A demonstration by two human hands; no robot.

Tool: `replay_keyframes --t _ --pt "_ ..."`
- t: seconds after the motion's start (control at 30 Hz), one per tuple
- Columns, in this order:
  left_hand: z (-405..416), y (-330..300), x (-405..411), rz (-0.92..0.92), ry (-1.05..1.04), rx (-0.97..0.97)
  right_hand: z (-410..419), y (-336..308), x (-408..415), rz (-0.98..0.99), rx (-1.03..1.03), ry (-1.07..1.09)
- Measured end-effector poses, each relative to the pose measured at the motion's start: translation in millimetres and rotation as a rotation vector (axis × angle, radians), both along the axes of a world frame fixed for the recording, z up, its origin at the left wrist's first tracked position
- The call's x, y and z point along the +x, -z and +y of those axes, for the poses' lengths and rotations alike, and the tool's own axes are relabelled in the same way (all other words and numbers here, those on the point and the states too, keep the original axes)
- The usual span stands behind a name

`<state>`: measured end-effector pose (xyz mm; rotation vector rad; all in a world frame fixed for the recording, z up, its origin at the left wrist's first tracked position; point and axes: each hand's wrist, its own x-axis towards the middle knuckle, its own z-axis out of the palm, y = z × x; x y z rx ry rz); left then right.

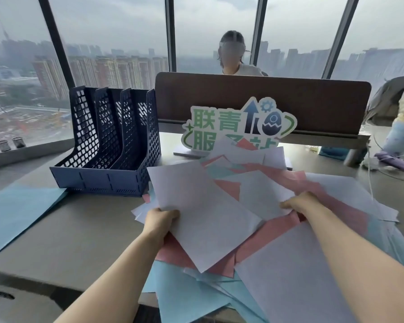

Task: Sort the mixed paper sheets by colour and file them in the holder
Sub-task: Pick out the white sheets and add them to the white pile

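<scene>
The left hand [162,217] grips the near-left edge of a white sheet [203,206], its fingers curled round the paper's margin; the sheet is lifted at a tilt above the heap. The right hand [299,203] rests on the heap just to the right, its fingers bent down onto the edge of a white sheet where it meets a pink sheet [331,206]; whether they pinch the paper or merely press on it cannot be told. The mixed pile [278,264] of white, pink and light blue sheets lies loose and overlapping across the centre and right of the bench [84,231], with some blue sheets hanging over the near edge. A separate stack of light blue sheets [16,210] lies flat on the left of the bench, one corner reaching under the front of the holder. The dark blue holder [112,141], a lattice-walled rack with three upright compartments, stands at the rear left of the bench, just beside the pile; no paper is seen in its compartments. Behind the pile stands a green and white sign [238,122], partly covered by raised sheets, against a brown divider panel [261,99]. A person [233,57] sits beyond the divider, before the windows.
</scene>
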<state>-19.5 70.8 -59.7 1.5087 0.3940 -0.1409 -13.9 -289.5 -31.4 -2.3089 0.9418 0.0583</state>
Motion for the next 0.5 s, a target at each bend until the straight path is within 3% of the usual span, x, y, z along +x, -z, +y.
replay_keyframes --t 0.07,0.17,0.23,0.4,0.5 --pt "0.6 1.6 0.7 0.001 0.005 0.003 10.0 -4.4 -7.0 -0.268 0.048 0.058" --pt "0.4 3.8 1.6 0.005 0.001 0.011 21.6 7.4 -17.8 -0.686 -0.173 0.168" --pt "0.0 5.3 2.7 -0.001 -0.014 0.015 29.1 11.8 -21.3 -0.781 -0.254 0.221" --pt "0.4 5.6 4.0 -0.017 -0.055 -0.018 28.5 -27.2 -20.8 -1.028 -0.125 0.355" --pt "7.9 -2.3 8.5 -0.137 -0.14 0.027 42.9 -81.9 -24.9 -1.301 -0.132 0.149"
